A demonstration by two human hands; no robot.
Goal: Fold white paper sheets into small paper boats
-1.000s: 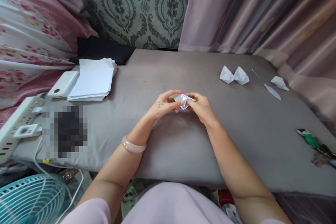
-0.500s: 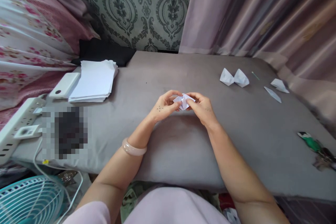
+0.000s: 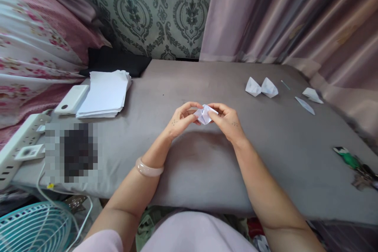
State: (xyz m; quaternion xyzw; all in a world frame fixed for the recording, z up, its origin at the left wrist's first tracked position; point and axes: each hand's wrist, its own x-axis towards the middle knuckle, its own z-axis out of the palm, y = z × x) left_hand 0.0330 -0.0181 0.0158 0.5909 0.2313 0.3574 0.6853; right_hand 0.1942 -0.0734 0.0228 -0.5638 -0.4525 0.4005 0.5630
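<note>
A small folded white paper [image 3: 204, 115] with several creased flaps is held between my two hands, over the middle of the grey-covered table [image 3: 203, 157]. My left hand [image 3: 183, 119] pinches its left side between thumb and fingers. On the other side, my right hand [image 3: 225, 120] grips the right edge, thumb pressed on the near face. The fingertips behind the paper are partly hidden. Off to the right stand two folded paper shapes [image 3: 253, 87] side by side. Farther right lie a slim folded paper [image 3: 305, 105] and a wider paper piece [image 3: 313, 95].
At the left are a stack of white paper [image 3: 103, 94], a white box-like device [image 3: 72, 99] and a power strip [image 3: 25, 141]. A blue fan [image 3: 32, 226] stands below the table edge. Keys with a green tag [image 3: 351, 160] lie at the right. A thin stick [image 3: 285, 84] rests near the papers.
My left thumb has slid outward to the paper's left edge, and more of the paper's front shows. The whole view has shifted slightly.
</note>
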